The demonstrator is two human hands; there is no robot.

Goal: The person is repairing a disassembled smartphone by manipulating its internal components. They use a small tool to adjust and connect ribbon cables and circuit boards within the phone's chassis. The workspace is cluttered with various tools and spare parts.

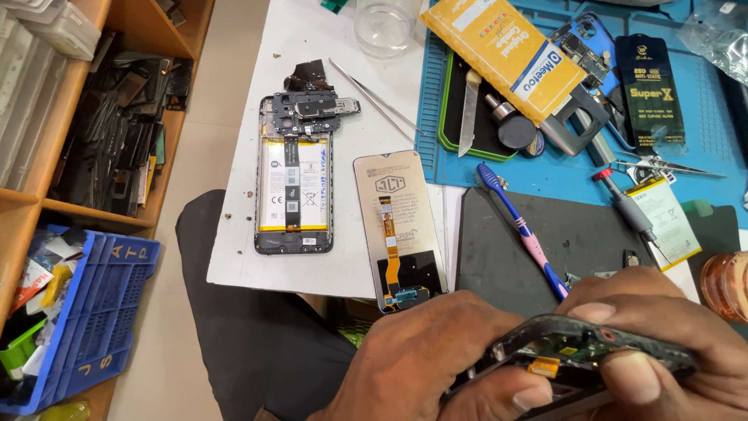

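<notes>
Both hands clamp the dark phone frame (576,359) at the bottom edge: left hand (428,362), right hand (670,343), wrists cut off, frame's underside hidden.

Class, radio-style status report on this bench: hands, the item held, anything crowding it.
Left hand and right hand both grip phone frame. Frame tilted, edge-on, off the dark mat. Toothbrush and loose screen panel lie close.
</notes>
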